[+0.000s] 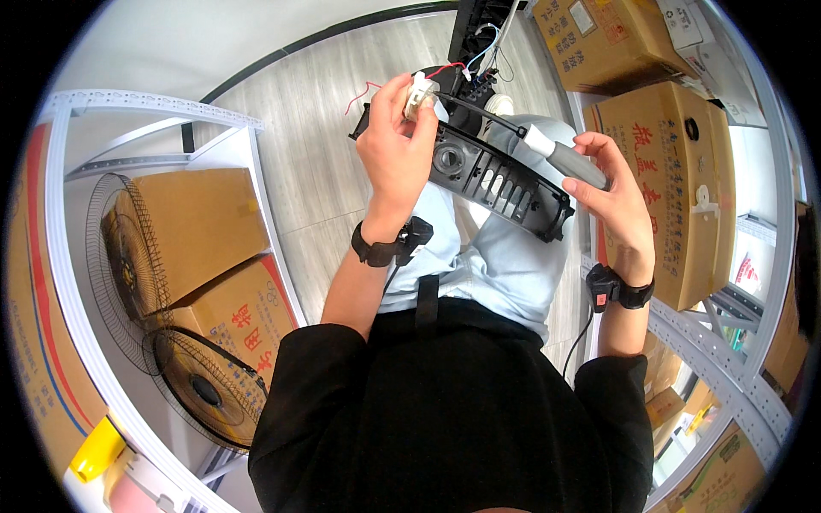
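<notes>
My left hand [393,150] pinches a small white component [418,96] with thin red wires attached. My right hand [616,192] is closed on a screwdriver's grey-and-white handle [575,164]; its shaft reaches left toward the component, where the tip is partly hidden by my fingers. Beneath both, a long black plastic housing [479,168] with a round opening and a slatted grille lies over my lap [513,250]. Behind it rises a black upright piece [468,38] with blue, white and black wires.
Metal shelving [58,188] at the left holds cardboard boxes [205,205] and wire fan guards [128,256]. More shelving [753,368] on the right carries stacked boxes [658,197]. A yellow object [96,449] sits at lower left. Grey plank flooring [308,120] shows beyond my legs.
</notes>
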{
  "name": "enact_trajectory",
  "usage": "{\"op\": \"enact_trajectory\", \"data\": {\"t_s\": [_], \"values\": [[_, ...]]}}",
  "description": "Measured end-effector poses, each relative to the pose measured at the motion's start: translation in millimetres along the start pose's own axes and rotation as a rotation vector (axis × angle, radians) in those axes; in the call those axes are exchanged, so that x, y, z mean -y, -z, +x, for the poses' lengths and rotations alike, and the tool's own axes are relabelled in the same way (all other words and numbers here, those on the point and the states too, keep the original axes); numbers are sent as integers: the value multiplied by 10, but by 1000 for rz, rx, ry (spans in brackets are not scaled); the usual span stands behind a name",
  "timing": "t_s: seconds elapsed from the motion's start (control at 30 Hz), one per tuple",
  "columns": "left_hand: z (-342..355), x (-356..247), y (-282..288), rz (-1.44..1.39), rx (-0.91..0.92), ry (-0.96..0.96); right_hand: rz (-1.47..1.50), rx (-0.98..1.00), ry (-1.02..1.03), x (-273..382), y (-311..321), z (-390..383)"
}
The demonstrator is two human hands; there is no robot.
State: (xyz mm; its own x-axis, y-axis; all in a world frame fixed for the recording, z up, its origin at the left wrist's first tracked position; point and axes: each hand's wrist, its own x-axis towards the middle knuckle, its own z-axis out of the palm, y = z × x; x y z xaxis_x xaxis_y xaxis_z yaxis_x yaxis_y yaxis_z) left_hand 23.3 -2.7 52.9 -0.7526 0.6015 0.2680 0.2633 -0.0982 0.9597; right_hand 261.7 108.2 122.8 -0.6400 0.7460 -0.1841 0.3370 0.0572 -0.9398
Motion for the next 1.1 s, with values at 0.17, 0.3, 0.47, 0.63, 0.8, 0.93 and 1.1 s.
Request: {"op": "enact_trajectory", "data": {"t_s": [0.17, 0.3, 0.47, 0.63, 0.8, 0.93, 1.1], "values": [[9, -3, 16, 11, -9, 1, 100, 42, -200, 61, 31, -1], [8, -12, 20, -16, 6, -11, 224, 100, -293, -29, 130, 54], [20, 10, 26, -21, 2, -3, 97, 19, -90, -16, -44, -43], [17, -14, 56, -14, 10, -10, 280, 67, -294, -2, 10, -12], [9, -15, 57, 2, 12, 7, 168, 15, -154, -36, -61, -59], [18, 4, 54, -13, -1, -26, 206, 24, -190, -78, -10, -50], [14, -7, 66, 0, 2, -48, 312, 51, -264, 38, -31, -43]]}}
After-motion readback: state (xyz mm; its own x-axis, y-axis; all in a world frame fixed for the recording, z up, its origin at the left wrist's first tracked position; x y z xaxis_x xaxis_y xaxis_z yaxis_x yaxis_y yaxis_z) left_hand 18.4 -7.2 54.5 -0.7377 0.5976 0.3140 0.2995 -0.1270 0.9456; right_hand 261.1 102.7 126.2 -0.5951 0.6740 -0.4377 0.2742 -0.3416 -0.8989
